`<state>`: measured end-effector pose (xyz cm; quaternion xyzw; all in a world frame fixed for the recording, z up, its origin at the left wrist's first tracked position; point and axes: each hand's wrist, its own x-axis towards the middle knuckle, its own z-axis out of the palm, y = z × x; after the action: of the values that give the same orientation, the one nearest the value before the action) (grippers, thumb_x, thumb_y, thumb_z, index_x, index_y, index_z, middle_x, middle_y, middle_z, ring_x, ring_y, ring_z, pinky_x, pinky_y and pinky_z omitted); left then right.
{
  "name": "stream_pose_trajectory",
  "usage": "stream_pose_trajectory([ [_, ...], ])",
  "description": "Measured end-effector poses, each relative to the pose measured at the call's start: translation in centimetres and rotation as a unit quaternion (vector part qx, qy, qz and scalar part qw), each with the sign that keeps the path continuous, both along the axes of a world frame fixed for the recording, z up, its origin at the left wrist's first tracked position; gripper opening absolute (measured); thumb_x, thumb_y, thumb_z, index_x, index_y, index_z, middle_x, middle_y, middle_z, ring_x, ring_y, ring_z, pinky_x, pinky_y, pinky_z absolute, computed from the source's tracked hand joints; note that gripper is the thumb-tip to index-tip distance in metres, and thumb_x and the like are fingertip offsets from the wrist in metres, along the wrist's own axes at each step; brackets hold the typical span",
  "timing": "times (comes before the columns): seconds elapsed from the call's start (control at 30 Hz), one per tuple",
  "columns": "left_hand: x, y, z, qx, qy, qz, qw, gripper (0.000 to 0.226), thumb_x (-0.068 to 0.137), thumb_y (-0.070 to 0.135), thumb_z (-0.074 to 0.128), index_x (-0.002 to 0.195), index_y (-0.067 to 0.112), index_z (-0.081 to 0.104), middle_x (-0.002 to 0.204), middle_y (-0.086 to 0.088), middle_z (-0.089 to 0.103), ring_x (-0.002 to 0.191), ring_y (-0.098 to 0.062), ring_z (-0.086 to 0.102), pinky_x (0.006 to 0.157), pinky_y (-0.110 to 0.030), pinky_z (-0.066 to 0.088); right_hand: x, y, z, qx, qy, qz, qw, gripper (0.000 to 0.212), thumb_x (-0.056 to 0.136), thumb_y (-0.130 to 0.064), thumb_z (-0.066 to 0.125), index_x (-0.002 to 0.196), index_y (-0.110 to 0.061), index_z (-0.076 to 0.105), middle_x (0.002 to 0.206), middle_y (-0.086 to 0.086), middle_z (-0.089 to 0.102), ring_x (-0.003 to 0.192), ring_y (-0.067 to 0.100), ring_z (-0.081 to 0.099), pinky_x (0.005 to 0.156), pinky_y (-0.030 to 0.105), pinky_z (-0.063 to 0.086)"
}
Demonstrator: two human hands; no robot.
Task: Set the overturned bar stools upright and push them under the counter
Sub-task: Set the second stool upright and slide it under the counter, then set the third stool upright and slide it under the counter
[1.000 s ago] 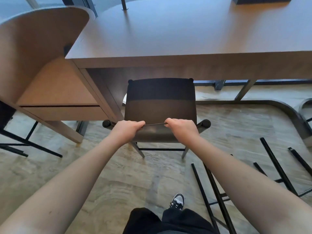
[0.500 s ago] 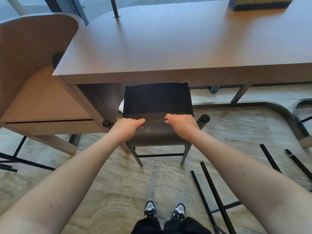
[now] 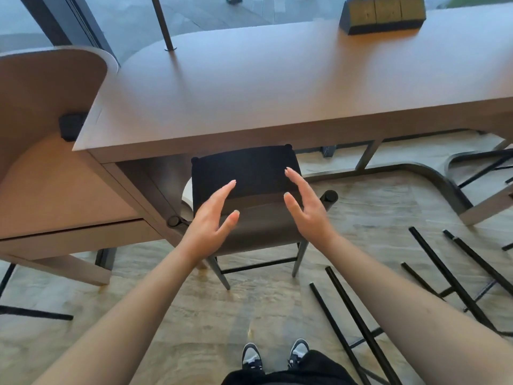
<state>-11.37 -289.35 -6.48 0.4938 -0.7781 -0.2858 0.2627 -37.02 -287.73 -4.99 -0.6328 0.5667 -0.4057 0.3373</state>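
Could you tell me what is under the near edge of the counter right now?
The far part of an upright bar stool sits under the counter edge; its near part sticks out. Metal counter legs show farther right. The stool's front legs are hidden.

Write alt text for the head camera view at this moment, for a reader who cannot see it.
Both hands, left hand and right hand, hover open with straight fingers above an upright bar stool standing partly under the wooden counter. Black legs of an overturned stool lie on the floor to the right, and the person's shoes show at the bottom.
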Motion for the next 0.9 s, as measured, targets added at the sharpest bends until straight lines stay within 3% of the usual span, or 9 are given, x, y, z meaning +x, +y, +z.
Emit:
stream_pose_trajectory([
  [0.17, -2.1, 2.3, 2.6, -0.020, 0.105, -0.030, 0.994, 0.073, 0.094, 0.075, 0.030, 0.157, 0.047, 0.005, 0.163, 0.033, 0.003, 0.149, 0.010, 0.006, 0.113, -0.031, 0.011, -0.1, 4.1, 1.2, -0.030, -0.049, -0.084, 0.995, 0.071, 0.094, -0.070, 0.033, 0.156, -0.040, 0.015, 0.164, -0.016, 0.020, 0.149, 0.001, 0.019, 0.122, 0.040, 0.022],
  [0.33, -5.2, 3.6, 3.6, -0.054, 0.176, -0.107, 0.977, 0.076, 0.096, 0.072, 0.032, 0.159, 0.039, 0.006, 0.169, 0.012, 0.009, 0.155, -0.015, 0.014, 0.121, -0.057, 0.020, -1.1, 8.9, 2.4, -0.084, -0.066, -0.157, 0.982, 0.084, 0.092, -0.076, 0.032, 0.158, -0.028, 0.014, 0.165, -0.010, 0.017, 0.151, 0.009, 0.019, 0.120, 0.051, 0.025],
  [0.67, -17.1, 12.0, 7.1, -0.087, 0.231, -0.310, 0.918, 0.085, 0.096, 0.072, 0.033, 0.160, 0.020, 0.012, 0.168, -0.001, 0.016, 0.154, -0.029, 0.018, 0.113, -0.070, 0.026, -6.8, 24.5, 4.6, -0.166, -0.060, -0.302, 0.937, 0.080, 0.093, -0.074, 0.031, 0.157, -0.027, 0.020, 0.163, -0.009, 0.023, 0.149, 0.014, 0.027, 0.116, 0.046, 0.032],
  [0.83, -23.9, 20.5, 7.2, -0.098, 0.235, -0.430, 0.866, 0.082, 0.099, 0.068, 0.032, 0.160, 0.018, 0.011, 0.168, -0.007, 0.017, 0.154, -0.031, 0.019, 0.113, -0.068, 0.027, -9.7, 35.9, 4.9, -0.170, -0.059, -0.415, 0.892, 0.082, 0.091, -0.077, 0.030, 0.157, -0.029, 0.022, 0.163, -0.011, 0.023, 0.149, 0.011, 0.027, 0.115, 0.030, 0.034],
  [0.9, -26.1, 25.0, 6.8, -0.084, 0.237, -0.469, 0.847, 0.082, 0.099, 0.067, 0.033, 0.160, 0.017, 0.012, 0.168, -0.005, 0.017, 0.154, -0.031, 0.019, 0.113, -0.068, 0.028, -10.3, 41.5, 4.9, -0.181, -0.062, -0.454, 0.870, 0.082, 0.091, -0.076, 0.030, 0.157, -0.027, 0.022, 0.163, -0.008, 0.024, 0.149, 0.013, 0.027, 0.116, 0.033, 0.034],
])
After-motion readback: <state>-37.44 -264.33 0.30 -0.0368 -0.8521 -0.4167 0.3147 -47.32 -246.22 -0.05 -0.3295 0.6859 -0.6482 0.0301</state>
